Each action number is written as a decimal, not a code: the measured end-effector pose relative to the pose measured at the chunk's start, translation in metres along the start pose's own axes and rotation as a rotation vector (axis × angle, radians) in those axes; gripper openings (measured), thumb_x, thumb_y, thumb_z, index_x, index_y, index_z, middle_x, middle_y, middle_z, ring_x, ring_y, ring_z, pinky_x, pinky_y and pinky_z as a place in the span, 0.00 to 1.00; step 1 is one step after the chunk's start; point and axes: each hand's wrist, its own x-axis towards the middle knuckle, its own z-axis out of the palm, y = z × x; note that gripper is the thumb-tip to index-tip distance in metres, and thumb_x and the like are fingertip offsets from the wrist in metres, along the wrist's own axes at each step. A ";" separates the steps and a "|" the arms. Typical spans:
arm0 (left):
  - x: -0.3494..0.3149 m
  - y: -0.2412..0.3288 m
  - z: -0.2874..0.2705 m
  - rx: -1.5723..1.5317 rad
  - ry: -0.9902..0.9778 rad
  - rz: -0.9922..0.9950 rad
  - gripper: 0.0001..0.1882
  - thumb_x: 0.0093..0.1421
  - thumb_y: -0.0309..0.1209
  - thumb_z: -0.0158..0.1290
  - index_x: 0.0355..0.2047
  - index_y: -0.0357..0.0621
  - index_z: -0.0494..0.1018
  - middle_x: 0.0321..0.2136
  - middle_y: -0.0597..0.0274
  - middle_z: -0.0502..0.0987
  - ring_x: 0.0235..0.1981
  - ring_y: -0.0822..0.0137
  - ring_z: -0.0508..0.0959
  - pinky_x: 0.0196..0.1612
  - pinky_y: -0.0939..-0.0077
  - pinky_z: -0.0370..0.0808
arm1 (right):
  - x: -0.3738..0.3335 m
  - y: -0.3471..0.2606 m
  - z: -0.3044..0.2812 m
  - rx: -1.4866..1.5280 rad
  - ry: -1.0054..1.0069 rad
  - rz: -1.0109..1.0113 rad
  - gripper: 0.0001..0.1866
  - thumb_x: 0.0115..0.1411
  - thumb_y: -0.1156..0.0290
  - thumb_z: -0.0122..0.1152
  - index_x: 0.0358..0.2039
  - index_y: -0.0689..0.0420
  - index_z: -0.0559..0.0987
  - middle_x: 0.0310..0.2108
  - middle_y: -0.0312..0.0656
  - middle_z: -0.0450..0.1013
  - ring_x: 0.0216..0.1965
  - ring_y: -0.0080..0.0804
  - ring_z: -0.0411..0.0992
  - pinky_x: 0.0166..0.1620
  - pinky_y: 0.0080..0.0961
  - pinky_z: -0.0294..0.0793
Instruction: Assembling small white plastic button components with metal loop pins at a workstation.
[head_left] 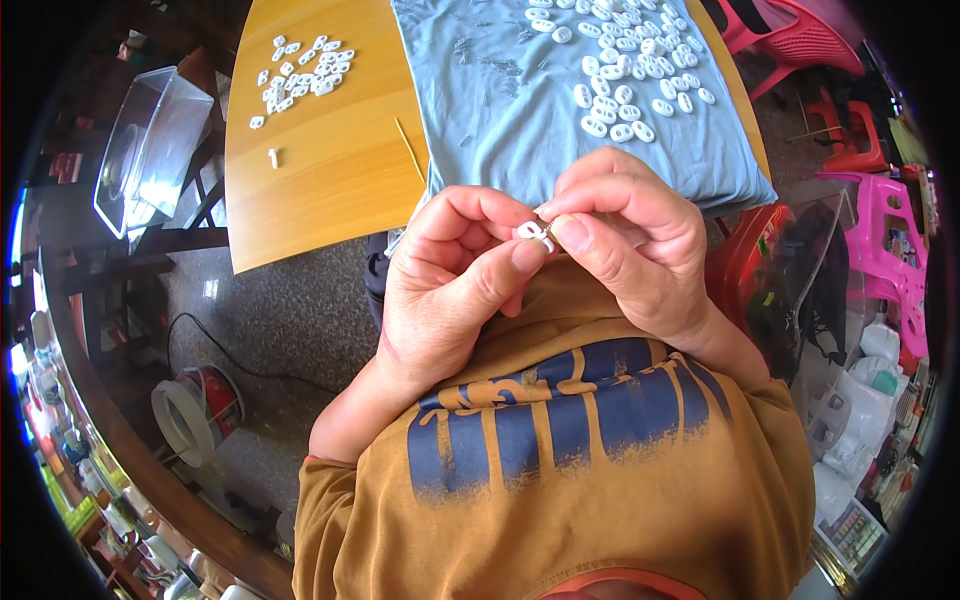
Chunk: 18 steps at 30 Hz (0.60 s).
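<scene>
Close in front of my chest, both hands meet over a small white plastic piece (530, 231) with a looped opening. My left hand (445, 275) pinches it between thumb and forefinger, the other fingers curled behind. Thumb and forefinger of my right hand (645, 245) are closed on a tiny dark metal piece at the white piece's right side; its exact kind is too small to tell. Beyond them, a light blue cloth (520, 135) carries many white oval pieces with holes (624, 95) and scattered thin grey metal bits (500, 66).
On the wooden table (330, 200) lie a cluster of small white pieces (310, 75), a white peg (274, 158) and a thin stick (409, 150). A clear plastic bin (155, 145) stands left. Pink plastic stools (890, 250) are at right. A white-and-red reel (190, 420) sits on the floor.
</scene>
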 end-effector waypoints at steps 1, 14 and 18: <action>0.000 0.000 0.000 -0.001 0.002 0.002 0.09 0.56 0.24 0.53 0.36 0.38 0.67 0.31 0.61 0.74 0.26 0.81 0.70 0.24 0.90 0.67 | 0.000 0.000 0.000 0.003 -0.005 0.005 0.03 0.54 0.80 0.55 0.31 0.63 0.75 0.29 0.41 0.71 0.31 0.25 0.69 0.36 0.19 0.68; -0.001 -0.001 0.000 0.043 0.028 0.023 0.09 0.56 0.24 0.53 0.36 0.38 0.66 0.30 0.62 0.74 0.26 0.82 0.70 0.24 0.91 0.66 | 0.000 0.000 0.001 0.044 -0.012 0.044 0.03 0.55 0.79 0.55 0.30 0.63 0.75 0.29 0.41 0.71 0.32 0.25 0.70 0.37 0.19 0.68; -0.001 -0.001 0.000 0.069 0.032 0.030 0.09 0.56 0.24 0.53 0.36 0.38 0.66 0.30 0.62 0.74 0.25 0.82 0.69 0.24 0.91 0.66 | 0.000 0.000 0.000 0.119 -0.014 0.071 0.03 0.56 0.79 0.54 0.31 0.63 0.75 0.30 0.41 0.71 0.33 0.24 0.69 0.38 0.19 0.68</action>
